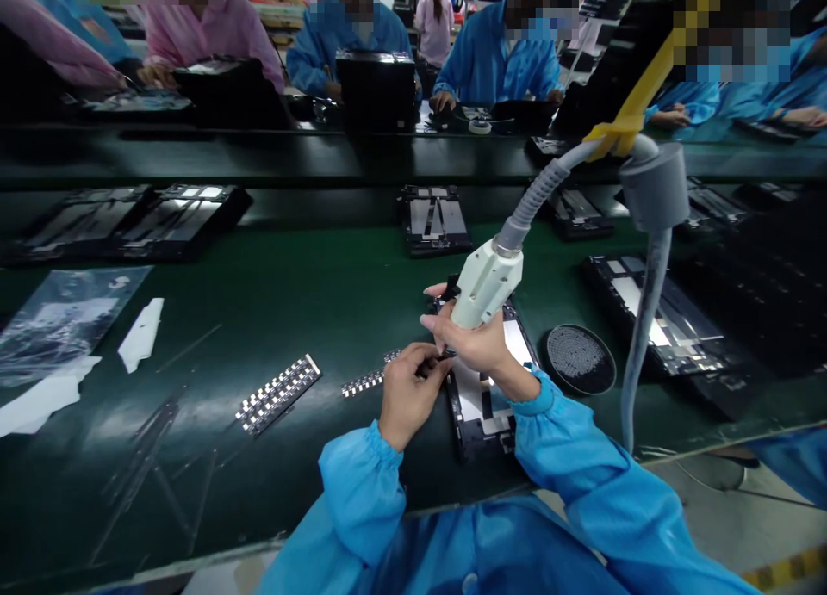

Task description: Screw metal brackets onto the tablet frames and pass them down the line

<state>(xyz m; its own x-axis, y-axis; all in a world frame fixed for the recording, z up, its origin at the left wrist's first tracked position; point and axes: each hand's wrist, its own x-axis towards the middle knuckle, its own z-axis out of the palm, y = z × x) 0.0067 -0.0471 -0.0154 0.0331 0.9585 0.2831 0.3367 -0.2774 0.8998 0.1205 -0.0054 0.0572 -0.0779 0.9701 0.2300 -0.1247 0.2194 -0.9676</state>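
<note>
My right hand point(481, 345) is closed around a pale electric screwdriver point(488, 281), whose grey ribbed cable rises from its top. The tool's tip is hidden behind my fingers. Below it lies an opened tablet point(470, 397) with silver battery panels in a black frame. At the tablet's left edge, my left hand point(412, 390) is closed with thumb and fingers pinched together; what they hold is hidden. Just left of that hand, a strip of small parts point(363, 383) rests on the bench. A round black dish point(580, 358) of tiny grey pieces stands right of the tablet.
A larger strip of small parts point(277, 394) lies left, near white paper scraps point(140, 334) and a clear plastic bag point(71, 319). Other opened tablets point(436, 219) line the green bench point(290, 285). A thick grey cable point(646, 319) hangs at right. Co-workers point(497, 57) sit opposite.
</note>
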